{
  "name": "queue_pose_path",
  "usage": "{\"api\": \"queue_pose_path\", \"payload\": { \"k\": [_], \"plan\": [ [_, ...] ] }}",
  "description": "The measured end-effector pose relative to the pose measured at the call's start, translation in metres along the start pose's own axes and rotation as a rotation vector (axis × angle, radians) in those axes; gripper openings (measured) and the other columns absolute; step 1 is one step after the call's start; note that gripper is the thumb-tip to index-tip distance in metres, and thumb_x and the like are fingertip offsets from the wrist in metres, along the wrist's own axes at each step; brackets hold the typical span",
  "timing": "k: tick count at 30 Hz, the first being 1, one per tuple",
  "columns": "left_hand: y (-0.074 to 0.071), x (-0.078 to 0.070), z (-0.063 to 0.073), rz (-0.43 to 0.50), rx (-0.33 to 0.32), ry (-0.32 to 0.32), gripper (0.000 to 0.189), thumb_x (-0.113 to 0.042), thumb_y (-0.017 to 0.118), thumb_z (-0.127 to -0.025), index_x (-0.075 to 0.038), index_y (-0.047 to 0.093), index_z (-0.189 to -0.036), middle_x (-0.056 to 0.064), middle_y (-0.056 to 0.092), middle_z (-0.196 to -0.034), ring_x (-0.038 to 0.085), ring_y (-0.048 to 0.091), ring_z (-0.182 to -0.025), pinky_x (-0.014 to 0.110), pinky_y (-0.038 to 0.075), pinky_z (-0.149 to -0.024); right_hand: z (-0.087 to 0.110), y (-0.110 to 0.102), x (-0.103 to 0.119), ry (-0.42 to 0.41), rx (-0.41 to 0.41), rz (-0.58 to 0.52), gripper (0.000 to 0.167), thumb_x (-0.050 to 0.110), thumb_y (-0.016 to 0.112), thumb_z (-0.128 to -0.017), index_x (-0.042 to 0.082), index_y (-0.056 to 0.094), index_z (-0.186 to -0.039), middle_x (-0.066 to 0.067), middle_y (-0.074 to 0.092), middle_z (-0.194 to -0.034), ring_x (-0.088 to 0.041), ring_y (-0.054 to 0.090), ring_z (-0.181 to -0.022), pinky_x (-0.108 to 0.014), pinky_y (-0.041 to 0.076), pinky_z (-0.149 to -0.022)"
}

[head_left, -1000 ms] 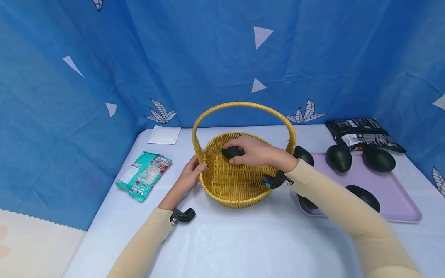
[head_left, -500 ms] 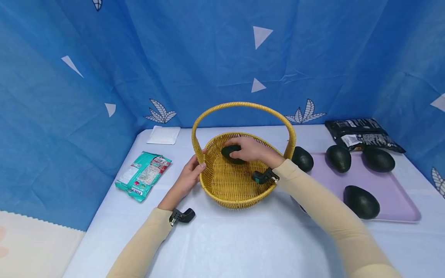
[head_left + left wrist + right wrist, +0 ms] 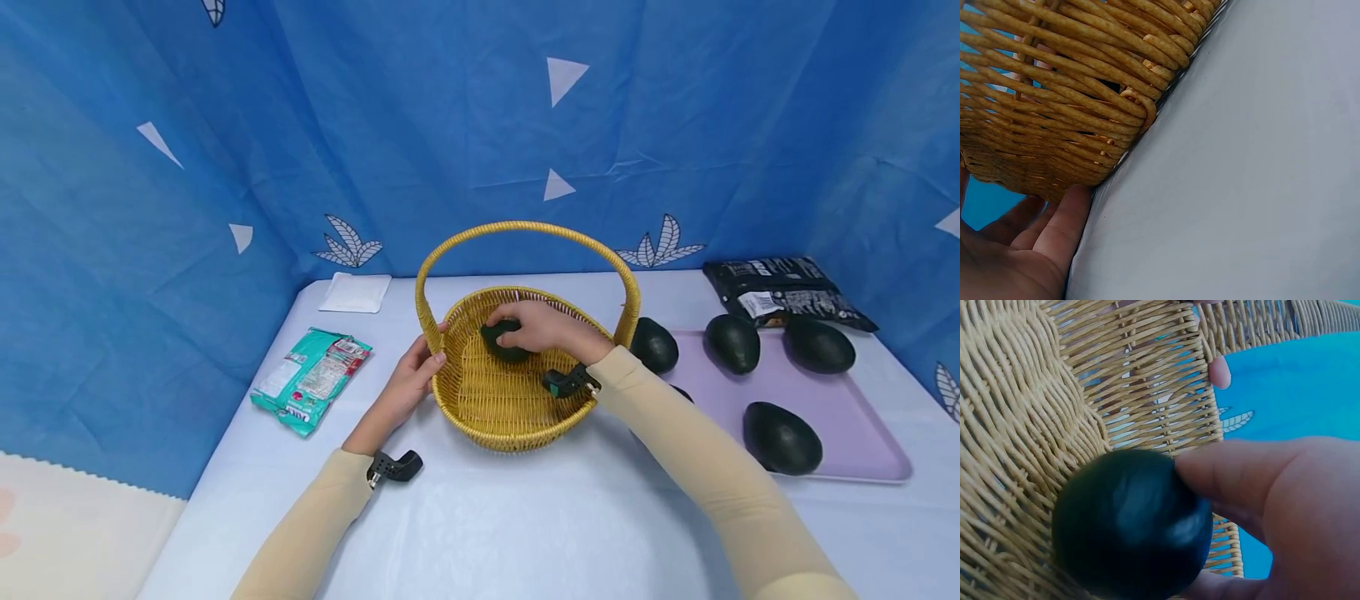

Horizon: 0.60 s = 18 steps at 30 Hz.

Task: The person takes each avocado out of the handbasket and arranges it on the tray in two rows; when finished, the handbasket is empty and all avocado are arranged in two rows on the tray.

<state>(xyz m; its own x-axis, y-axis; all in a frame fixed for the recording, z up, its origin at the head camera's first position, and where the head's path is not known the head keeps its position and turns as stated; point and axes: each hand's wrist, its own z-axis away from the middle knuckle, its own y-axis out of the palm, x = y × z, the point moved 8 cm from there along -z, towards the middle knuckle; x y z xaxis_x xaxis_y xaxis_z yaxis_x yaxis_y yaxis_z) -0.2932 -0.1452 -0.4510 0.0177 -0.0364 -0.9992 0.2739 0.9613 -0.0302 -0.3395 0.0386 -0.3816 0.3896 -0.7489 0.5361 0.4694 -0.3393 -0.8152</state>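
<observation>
A yellow woven basket (image 3: 517, 404) with a tall arched handle stands on the table's middle. My left hand (image 3: 408, 379) grips its left side where the handle meets the rim, thumb at the rim. In the left wrist view, fingers touch the outer weave (image 3: 1054, 119). Inside the basket, toward the back left, my right hand (image 3: 547, 325) holds a dark green avocado (image 3: 501, 343). The right wrist view has that avocado (image 3: 1132, 525) against the basket's weave, thumb on one side and fingers partly hidden behind it.
At right, a lilac tray (image 3: 862, 442) bears several more avocados (image 3: 782, 439), partly behind the right sleeve. Behind the tray lies a black packet (image 3: 787, 292). To the left are a teal packet (image 3: 311, 379) and a small white tray (image 3: 356, 292). A blue curtain (image 3: 465, 125) backs the table.
My right hand has lowered the avocado a little in the basket, and its wrist has shifted left. More of the tray's front avocado shows. My left hand stays at the rim.
</observation>
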Motion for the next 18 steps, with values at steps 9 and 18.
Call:
{"api": "queue_pose_path", "payload": {
  "k": [9,18],
  "plan": [
    [0.0,0.0,-0.001,-0.012,0.001,0.005,0.059,-0.021,0.05,-0.106,-0.023,0.029,-0.162,0.021,0.031,-0.162,0.039,0.046,-0.138,0.022,0.057,-0.091,0.001,0.016,0.004,-0.039,0.136,-0.087,0.042,0.025,0.065,-0.099,0.017,0.058,-0.14,-0.016,0.055,-0.144,-0.031,0.058,-0.122,-0.042,0.056,-0.091],
    [0.001,0.0,0.0,0.012,0.021,0.021,0.061,-0.017,0.049,-0.106,-0.021,0.026,-0.163,0.024,0.031,-0.161,0.037,0.048,-0.133,0.022,0.058,-0.089,0.004,0.022,0.003,-0.025,0.21,-0.117,0.046,0.021,0.064,-0.1,0.021,0.057,-0.145,-0.017,0.05,-0.148,-0.027,0.062,-0.109,-0.032,0.06,-0.063]
  ]
}}
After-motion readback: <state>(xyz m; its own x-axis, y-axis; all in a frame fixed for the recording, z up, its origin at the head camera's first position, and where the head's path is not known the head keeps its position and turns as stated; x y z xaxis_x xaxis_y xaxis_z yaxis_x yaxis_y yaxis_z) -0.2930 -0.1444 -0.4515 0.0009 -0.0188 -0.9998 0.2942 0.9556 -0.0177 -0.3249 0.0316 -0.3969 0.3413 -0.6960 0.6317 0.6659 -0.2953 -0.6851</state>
